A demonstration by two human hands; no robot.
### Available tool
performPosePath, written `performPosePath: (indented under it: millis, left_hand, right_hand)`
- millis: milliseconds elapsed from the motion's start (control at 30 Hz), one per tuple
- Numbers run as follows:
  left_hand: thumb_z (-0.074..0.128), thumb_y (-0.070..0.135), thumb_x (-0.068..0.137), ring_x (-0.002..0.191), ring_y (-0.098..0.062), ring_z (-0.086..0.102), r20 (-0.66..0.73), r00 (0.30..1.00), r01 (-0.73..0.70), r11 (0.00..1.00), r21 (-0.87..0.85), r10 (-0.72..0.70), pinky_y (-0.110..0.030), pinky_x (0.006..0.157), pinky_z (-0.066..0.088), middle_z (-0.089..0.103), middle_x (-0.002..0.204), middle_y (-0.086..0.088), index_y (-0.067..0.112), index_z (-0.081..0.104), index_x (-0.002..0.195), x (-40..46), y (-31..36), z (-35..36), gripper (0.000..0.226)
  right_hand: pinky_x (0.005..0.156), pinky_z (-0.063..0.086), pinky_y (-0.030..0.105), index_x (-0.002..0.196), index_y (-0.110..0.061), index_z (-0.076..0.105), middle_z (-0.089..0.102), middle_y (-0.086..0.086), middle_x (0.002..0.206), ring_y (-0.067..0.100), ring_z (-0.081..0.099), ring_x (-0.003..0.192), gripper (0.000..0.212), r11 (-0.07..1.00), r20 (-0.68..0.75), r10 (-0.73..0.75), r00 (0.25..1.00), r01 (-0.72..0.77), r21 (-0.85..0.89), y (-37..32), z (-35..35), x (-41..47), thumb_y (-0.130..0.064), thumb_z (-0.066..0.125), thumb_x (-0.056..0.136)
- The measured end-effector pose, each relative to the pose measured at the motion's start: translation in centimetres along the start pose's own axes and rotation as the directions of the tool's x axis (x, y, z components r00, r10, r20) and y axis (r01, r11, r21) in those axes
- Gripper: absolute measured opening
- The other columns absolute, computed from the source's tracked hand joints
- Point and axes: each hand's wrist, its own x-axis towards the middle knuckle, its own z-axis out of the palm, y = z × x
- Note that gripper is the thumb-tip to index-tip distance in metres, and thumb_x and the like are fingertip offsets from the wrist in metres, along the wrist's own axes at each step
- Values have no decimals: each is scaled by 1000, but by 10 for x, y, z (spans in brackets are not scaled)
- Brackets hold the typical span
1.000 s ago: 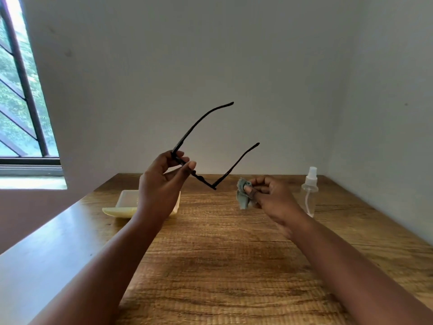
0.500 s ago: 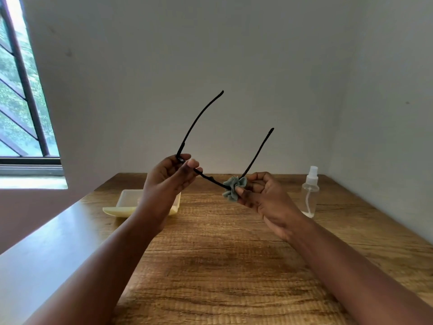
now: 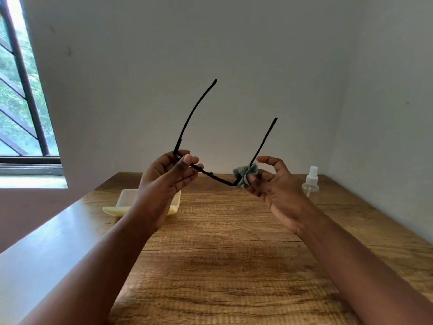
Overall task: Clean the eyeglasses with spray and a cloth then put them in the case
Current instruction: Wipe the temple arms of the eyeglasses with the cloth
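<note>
**Glasses held up, cloth on the right-hand corner**

The black eyeglasses [image 3: 212, 175] are up in the air above the desk [image 3: 234, 254], held between both hands, front bar running low from left to right and both temple arms pointing up and away toward the wall. The left hand [image 3: 164, 181] grips the left end of the frame near the hinge, thumb on top, fingers [image 3: 192, 171] curled underneath it. The right hand [image 3: 274, 186] pinches a crumpled grey-green cloth [image 3: 244, 175] round the right end of the frame, just where that temple arm rises; thumb and forefinger press the cloth on, the other fingers are loosely spread and raised. The lenses are seen edge-on and I cannot make them out.

Behind the left hand, lying on the desk, there's a pale yellow glasses case [image 3: 124, 202], lid open, partly hidden by the wrist. Off to the right, near the corner of the wall, a small clear spray bottle [image 3: 311, 181] with a white nozzle stands upright, well apart from the hands. On the far left, a barred window [image 3: 21, 90] shows green leaves outside.
</note>
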Motion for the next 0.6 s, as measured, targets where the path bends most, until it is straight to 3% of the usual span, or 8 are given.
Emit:
performPosePath:
  millis: [67,200,300,467,600]
  left_hand:
    - [68,28,79,111,-31,66,-3,1000,-23,1000,-1,23,-41,98,52,70,112,-16,3,59,118,0,1,0,47]
    - [67,28,80,110,-30,67,5,999,-35,999,29,35,-41,98,52,70,111,-15,4,59,118,-1,0,1,46]
    - [63,24,85,110,-29,67,7,1000,-29,998,52,29,-41,98,52,70,111,-16,5,60,117,0,-1,0,37]
    - [63,26,84,109,-29,68,8,1000,-30,998,63,30,-40,97,53,70,111,-16,5,60,117,-1,-1,1,39]
    - [66,30,80,110,-30,67,-1,999,-44,999,25,44,-40,97,53,70,110,-15,5,60,116,0,-1,2,44]
  right_hand:
    - [69,56,26,123,-16,47,75,12,102,21,72,94,45,993,62,66,996,-60,-102,5,2,-3,11,59,88]
    - [87,56,37,125,-14,48,75,13,104,28,70,103,47,979,62,80,995,-66,-191,11,7,-5,10,61,87]
    - [93,53,38,124,-16,49,75,10,106,26,68,108,49,990,1,6,1000,-6,-139,6,4,-4,12,61,86]
    - [80,58,26,127,-24,45,76,6,102,15,72,95,57,999,-73,-52,996,53,-1,-2,1,-1,12,59,86]
    - [93,55,36,134,-25,41,75,6,108,19,70,102,64,998,28,-23,999,25,-63,-1,3,-4,11,58,84]
